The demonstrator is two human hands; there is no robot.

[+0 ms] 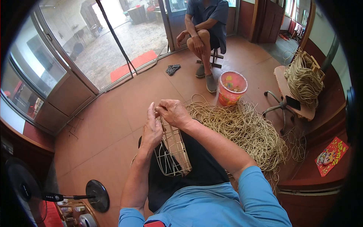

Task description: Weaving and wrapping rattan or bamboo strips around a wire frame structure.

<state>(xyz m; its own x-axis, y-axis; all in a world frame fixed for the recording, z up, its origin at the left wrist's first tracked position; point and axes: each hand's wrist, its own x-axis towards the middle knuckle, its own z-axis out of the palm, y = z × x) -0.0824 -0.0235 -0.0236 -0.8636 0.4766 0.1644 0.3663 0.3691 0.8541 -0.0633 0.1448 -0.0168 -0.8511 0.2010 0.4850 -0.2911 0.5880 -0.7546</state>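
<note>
A slim wire frame [172,151] with an open grid of pale rods, partly wrapped in tan strand, rests on my dark-clothed lap. My left hand [152,130] is closed along its far left side, the fingers extended upward and the thumb against the rods. Over the far end of the frame, my right hand [174,112] has thumb and fingers pinched together, close to my left fingertips. Whatever lies in that pinch is too small to make out. The frame's far end is partly hidden behind both hands.
A large heap of tan cord [249,136] spreads on the floor to my right, beside a red bucket [232,89]. Another person [206,34] sits ahead on a stool. A wheeled chair [283,100] bears a cord bundle [304,77]. A standing fan [97,196] is at left.
</note>
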